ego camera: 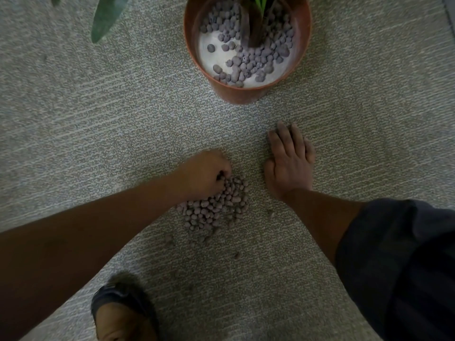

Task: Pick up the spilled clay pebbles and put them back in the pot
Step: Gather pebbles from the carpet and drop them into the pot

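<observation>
- Carpet fills the whole view — grey-green, with a fine flecked weave running in faint lines.
- Pot, round and terracotta-coloured, stands on the carpet at the top of the view; inside it a pale surface shows on the near-left side, with a layer of grey-purple pebbles in the pot around a dark plant stem.
- Leaf, long and dark green, hangs over the carpet at the upper left, well apart from the pot.
- Sleeve, dark, covers the right upper arm at the lower right.
- Shoe, dark with a tan top, sits on the carpet at the bottom edge.
- Right hand lies flat on the carpet, palm down, fingers straight and close together, just beside the spilled heap and holding nothing.
- Left hand rests on the heap's upper-left edge, fingers curled down into it and gathering pebbles.
- Spilled pebbles lie in a loose heap on the carpet between the two arms, well short of the pot — a few strays lie nearer the viewer.
</observation>
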Demonstrator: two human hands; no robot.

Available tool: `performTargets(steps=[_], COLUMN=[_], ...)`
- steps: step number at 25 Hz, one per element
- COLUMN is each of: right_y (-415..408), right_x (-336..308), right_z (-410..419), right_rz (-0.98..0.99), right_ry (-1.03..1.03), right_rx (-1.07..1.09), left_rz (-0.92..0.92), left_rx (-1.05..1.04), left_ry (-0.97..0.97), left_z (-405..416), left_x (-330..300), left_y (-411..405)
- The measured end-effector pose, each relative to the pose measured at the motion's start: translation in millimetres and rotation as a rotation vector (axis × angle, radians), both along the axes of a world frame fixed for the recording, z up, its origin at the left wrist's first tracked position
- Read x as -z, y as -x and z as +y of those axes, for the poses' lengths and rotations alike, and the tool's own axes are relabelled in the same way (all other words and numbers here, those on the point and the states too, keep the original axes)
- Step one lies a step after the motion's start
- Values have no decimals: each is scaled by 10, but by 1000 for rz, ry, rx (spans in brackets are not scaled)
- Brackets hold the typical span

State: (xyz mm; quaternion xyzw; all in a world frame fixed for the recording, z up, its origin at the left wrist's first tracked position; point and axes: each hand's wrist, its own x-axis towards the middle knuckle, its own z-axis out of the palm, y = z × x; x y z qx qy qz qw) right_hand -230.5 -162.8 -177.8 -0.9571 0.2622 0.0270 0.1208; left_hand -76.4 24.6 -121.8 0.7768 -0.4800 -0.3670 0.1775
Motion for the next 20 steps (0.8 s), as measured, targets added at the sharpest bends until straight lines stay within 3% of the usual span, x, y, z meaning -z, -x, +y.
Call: performTargets(steps=[2,3,5,7,11,15,18,20], right_y=[-1,-2,-6,-7,-1,3,1,2], right_x=[17,23,36,41,42,36,33,31], right_z=[-1,-3,-2,-5,-8,-18,-7,-2], right_rz=[-1,-4,-9,-11,-13,-11,-11,-8], right_ry=[7,11,17,18,15,12,3,7], right_rx=[0,2,4,4,-1,-9,-7,-2], left_rz=[102,242,758,1250,1687,1746,1577,1445], left_rx=[-155,-299,-666,-887,-826,-748,-942,-1037], left_ry=[14,-6,-55,-63,5,218,436,470], left_z=[6,7,-5,-7,-125,-446,-638,-707], left_x=[-4,-11,-65,-156,-512,-1041,-1316,-1374], left_y=[-55,-88,-171,-250,-346,-540,-706,-757])
